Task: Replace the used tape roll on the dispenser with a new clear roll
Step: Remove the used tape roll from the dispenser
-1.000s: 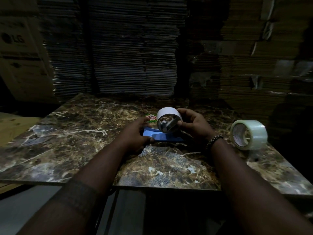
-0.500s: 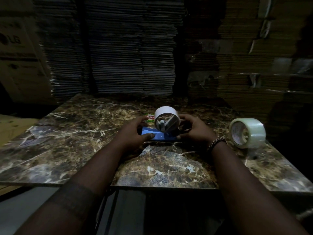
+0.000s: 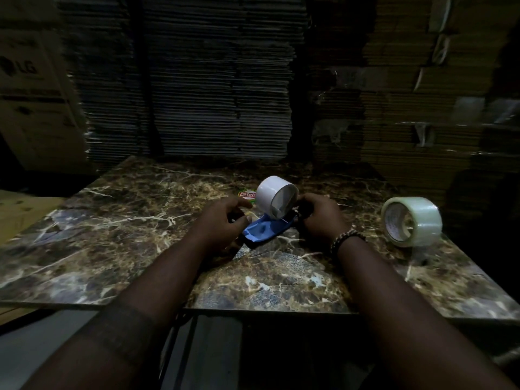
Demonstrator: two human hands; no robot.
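Note:
A blue tape dispenser (image 3: pixel 260 231) lies tilted on the marble table (image 3: pixel 118 220), mid-table. The used white tape roll (image 3: pixel 274 199) rises above its far end, open side facing me and to the right. My left hand (image 3: pixel 222 225) grips the dispenser's left side, thumb on the blue body. My right hand (image 3: pixel 319 218) is closed against the right side of the white roll and the dispenser's end; its fingertips are hidden behind them. Whether the roll still sits on the hub I cannot tell. The new clear tape roll (image 3: pixel 412 220) stands on edge to the right, untouched.
A round red and green sticker (image 3: pixel 247 195) lies just behind the dispenser. Tall stacks of flattened cardboard (image 3: pixel 213 80) wall off the table's far side, and a printed carton (image 3: pixel 31 94) stands at the left. The table's near edge (image 3: pixel 253 310) runs across below my forearms.
The white roll has risen and tipped, and its inside hub spokes no longer show. The blue dispenser has tilted, its near end swung towards me. Both hands stayed on it.

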